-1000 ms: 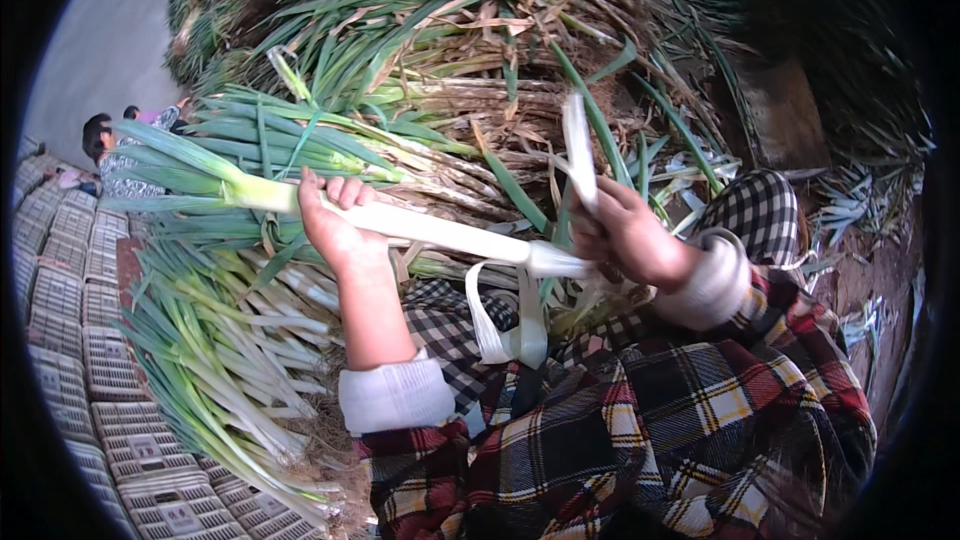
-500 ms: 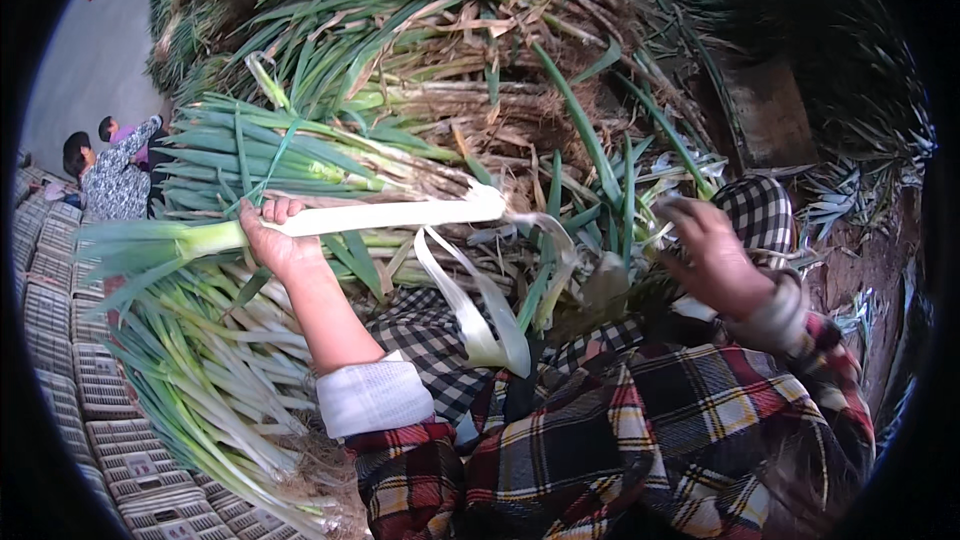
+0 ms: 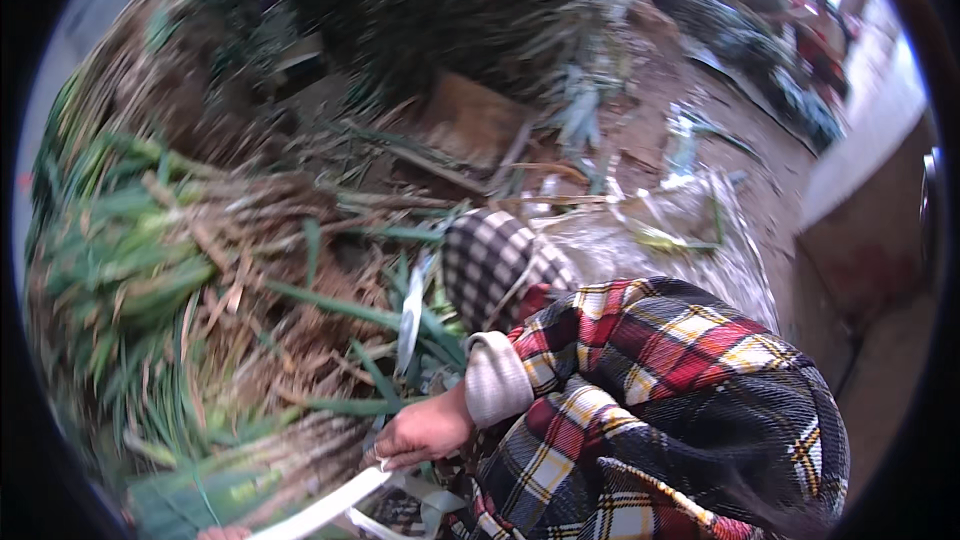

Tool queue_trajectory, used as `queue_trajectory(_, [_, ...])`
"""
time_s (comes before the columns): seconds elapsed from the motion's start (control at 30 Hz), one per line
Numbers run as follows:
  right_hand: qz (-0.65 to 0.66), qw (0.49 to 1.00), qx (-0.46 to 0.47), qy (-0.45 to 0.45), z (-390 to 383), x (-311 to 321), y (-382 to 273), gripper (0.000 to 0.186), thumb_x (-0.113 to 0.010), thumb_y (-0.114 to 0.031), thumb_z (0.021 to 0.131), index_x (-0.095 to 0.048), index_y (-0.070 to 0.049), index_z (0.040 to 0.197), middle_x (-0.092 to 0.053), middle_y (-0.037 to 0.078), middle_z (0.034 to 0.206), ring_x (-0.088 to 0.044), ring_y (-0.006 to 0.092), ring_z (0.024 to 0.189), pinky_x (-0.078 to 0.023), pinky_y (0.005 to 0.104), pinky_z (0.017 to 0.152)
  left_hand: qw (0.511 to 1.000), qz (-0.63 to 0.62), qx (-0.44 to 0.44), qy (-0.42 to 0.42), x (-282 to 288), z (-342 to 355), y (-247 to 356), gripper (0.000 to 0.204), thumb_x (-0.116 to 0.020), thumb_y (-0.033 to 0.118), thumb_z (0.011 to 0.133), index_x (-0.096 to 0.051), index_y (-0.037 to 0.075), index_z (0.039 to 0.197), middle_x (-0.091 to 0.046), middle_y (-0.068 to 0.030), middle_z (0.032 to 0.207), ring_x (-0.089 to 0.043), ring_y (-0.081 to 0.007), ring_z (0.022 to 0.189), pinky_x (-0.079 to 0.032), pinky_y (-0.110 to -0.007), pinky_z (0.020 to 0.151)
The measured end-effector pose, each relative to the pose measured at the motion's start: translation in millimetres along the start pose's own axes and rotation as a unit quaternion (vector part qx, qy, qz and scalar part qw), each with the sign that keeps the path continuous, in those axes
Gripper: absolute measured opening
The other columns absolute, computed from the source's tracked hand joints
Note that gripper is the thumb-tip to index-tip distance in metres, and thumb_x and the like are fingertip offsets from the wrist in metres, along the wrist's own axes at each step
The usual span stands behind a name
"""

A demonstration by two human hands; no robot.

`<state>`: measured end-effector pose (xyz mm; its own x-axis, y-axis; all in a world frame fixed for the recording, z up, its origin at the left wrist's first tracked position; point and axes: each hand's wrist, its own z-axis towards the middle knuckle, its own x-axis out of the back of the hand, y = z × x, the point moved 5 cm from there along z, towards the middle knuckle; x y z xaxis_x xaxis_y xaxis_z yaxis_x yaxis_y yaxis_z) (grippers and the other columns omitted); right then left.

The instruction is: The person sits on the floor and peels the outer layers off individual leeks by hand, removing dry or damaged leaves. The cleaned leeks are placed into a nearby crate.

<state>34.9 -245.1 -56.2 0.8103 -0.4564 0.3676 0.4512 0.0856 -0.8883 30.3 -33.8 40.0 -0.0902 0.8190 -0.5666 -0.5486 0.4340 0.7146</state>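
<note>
A long white leek stalk [image 3: 320, 508] runs to the lower edge. My right hand [image 3: 425, 430] is closed on its upper end, with a pale peeled strip [image 3: 430, 500] hanging just below. Only a few fingers of my left hand [image 3: 222, 533] show at the bottom edge, curled by the stalk's lower part. Behind both hands lie bundled leeks [image 3: 190, 490] with green leaves, brown roots and dry leaves. A black-and-white checked cloth [image 3: 500, 260] is beside my plaid sleeve.
Leek piles [image 3: 120, 280] fill the left; a blurred, darker heap [image 3: 430, 10] is at the top. A crumpled pale sheet [image 3: 660, 230], a brown board [image 3: 470, 115] and littered floor lie beyond me. A large box-like object [image 3: 870, 210] stands at right. A blurred person [image 3: 820, 50] is farther back.
The view has swung sharply right, so the crates and people at left left the picture. My right hand, loose from the stalk half a second ago, now grips its end.
</note>
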Motion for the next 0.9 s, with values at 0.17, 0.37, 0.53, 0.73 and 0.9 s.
queue_trajectory(0.17, [-0.11,0.975,-0.017,0.194,-53.0,26.6,-28.5,0.017,-0.045,-0.015,0.081,-0.041,0.001,0.084,-0.049,0.02,0.068,-0.049,0.0391,0.068,-0.039,0.0443,0.058,0.967,0.105,0.183,-0.143,-128.7,-30.2,-124.7,0.021,-0.039,0.008,0.082,-0.035,0.009,0.061,-0.035,0.0002,0.051,-0.033,-0.0077,0.039,-0.032,-0.019,0.036])
queue_trajectory(0.37, [0.06,0.826,-0.21,0.52,-134.5,82.3,-25.2,0.023,-0.04,-0.021,0.086,-0.047,0.001,0.083,-0.051,0.013,0.065,-0.05,0.0211,0.06,-0.041,0.0323,0.057,0.882,0.154,0.303,-0.326,-230.0,-98.8,-197.0,0.02,-0.039,0.008,0.082,-0.036,0.009,0.062,-0.035,0.0003,0.051,-0.033,-0.0076,0.04,-0.032,-0.019,0.037])
queue_trajectory(0.53, [0.298,0.629,-0.16,0.7,-201.7,120.0,34.6,0.033,-0.034,-0.025,0.088,-0.057,-0.001,0.086,-0.058,0.01,0.073,-0.052,0.0165,0.065,-0.044,0.0316,0.064,0.821,0.163,0.356,-0.416,-248.9,-118.8,-249.9,0.02,-0.039,0.009,0.082,-0.036,0.009,0.062,-0.035,0.0004,0.051,-0.033,-0.0075,0.04,-0.032,-0.019,0.037])
queue_trajectory(0.73, [0.195,0.738,-0.032,0.646,-237.1,165.8,-36.6,0.027,-0.047,-0.025,0.084,-0.053,-0.003,0.098,-0.057,0.012,0.092,-0.055,0.0187,0.074,-0.046,0.0303,0.066,0.82,0.201,0.36,-0.396,-252.4,-122.9,-253.2,0.02,-0.039,0.009,0.082,-0.036,0.009,0.063,-0.034,0.0005,0.051,-0.033,-0.0074,0.04,-0.032,-0.02,0.037])
queue_trajectory(0.9, [0.092,0.974,0.069,0.197,-116.8,101.6,-50.2,0.04,-0.052,-0.018,0.083,-0.043,-0.008,0.121,-0.056,0.008,0.102,-0.051,0.0103,0.088,-0.043,0.0212,0.072,0.832,0.218,0.35,-0.37,-262.1,-112.5,-250.9,0.019,-0.039,0.01,0.082,-0.036,0.009,0.063,-0.034,0.0006,0.051,-0.033,-0.0073,0.041,-0.032,-0.02,0.038])
